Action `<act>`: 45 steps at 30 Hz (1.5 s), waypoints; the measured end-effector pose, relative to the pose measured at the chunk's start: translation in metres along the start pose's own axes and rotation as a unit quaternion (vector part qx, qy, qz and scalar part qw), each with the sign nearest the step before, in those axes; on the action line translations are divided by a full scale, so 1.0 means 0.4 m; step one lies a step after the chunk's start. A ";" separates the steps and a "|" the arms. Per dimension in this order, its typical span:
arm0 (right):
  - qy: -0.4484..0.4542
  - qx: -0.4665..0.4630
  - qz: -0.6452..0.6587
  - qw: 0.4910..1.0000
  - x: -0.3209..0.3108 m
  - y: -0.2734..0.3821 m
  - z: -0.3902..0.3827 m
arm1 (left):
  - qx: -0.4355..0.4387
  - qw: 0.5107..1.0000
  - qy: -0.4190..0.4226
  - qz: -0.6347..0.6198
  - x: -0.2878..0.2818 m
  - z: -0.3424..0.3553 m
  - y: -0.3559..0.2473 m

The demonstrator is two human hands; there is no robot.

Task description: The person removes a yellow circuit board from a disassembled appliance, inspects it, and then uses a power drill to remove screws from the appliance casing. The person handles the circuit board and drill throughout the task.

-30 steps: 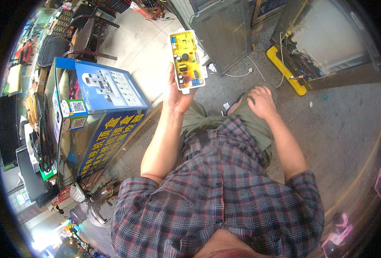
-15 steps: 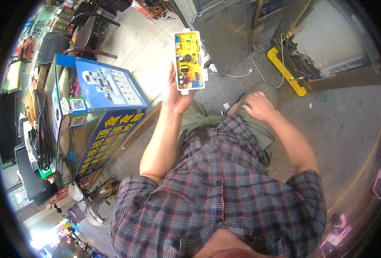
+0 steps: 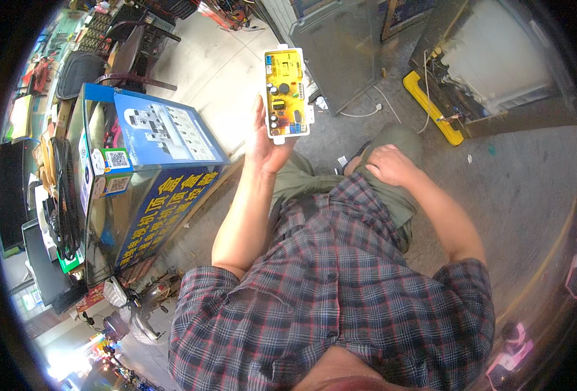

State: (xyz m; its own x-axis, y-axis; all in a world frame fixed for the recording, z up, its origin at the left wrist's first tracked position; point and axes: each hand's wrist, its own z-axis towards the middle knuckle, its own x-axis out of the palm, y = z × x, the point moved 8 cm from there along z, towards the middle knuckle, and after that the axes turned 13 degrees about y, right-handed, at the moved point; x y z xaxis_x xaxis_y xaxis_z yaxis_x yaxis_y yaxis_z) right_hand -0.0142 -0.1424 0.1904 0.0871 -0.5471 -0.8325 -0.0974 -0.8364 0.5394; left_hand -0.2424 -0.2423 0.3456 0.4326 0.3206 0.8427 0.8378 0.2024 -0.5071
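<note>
A yellow circuit board [image 3: 284, 98] in a white plastic tray is held up in front of me, its component side in view. My left hand [image 3: 267, 144] grips the tray from below at its near end, with the thumb along the left edge; the other fingers are hidden behind it. Black round parts, small white connectors and blue blocks sit on the board. My right hand [image 3: 391, 165] rests on my right knee, fingers lying loosely over the green trouser cloth [image 3: 396, 205], with nothing in it.
At the left stands a glass display case [image 3: 164, 186] with a blue poster on top. A dark chair [image 3: 132, 58] is behind it. At the far right an opened appliance [image 3: 490, 72] shows wires and a yellow strip [image 3: 432, 107]. A grey panel [image 3: 337, 58] leans nearby; a white cable lies on the floor.
Almost nothing differs. My right hand has shifted very slightly on the knee; the circuit board stays where it was in my left hand.
</note>
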 end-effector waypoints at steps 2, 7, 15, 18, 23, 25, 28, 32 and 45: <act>0.046 0.035 0.014 0.998 0.018 -0.008 0.013 | -0.008 1.000 0.003 0.007 0.009 0.000 0.003; 0.056 0.074 0.034 0.995 0.015 -0.002 0.016 | -0.002 1.000 0.018 -0.005 -0.003 0.002 0.001; -0.028 0.061 0.005 0.998 -0.017 0.009 0.030 | -0.006 0.998 0.059 -0.007 0.029 -0.003 0.005; -0.018 0.078 0.013 0.997 -0.007 0.003 0.031 | -0.008 0.997 0.066 -0.029 0.036 -0.006 0.008; -0.015 0.135 0.055 0.989 -0.012 -0.007 0.040 | -0.004 0.999 0.032 -0.002 0.017 -0.009 0.010; -0.057 0.145 0.071 0.985 -0.028 -0.007 0.041 | -0.010 0.999 0.051 0.003 0.027 -0.008 0.010; -0.094 0.173 0.117 0.973 -0.040 -0.017 0.042 | -0.021 0.997 0.072 -0.014 0.030 -0.010 0.014; -0.088 0.169 0.113 0.975 -0.029 -0.018 0.049 | -0.014 0.999 0.041 0.019 0.033 -0.017 0.013; -0.089 0.158 0.096 0.979 -0.016 -0.027 0.056 | -0.022 0.997 0.020 0.071 0.043 -0.027 0.009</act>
State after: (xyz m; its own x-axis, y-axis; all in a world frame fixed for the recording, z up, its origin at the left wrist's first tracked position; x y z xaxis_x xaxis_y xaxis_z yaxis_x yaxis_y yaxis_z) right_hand -0.0357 -0.1290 0.1871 -0.1336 -0.6557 -0.7431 -0.3997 -0.6505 0.6458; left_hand -0.2284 -0.2462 0.3602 0.5599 0.3050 0.7704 0.7807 0.1170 -0.6138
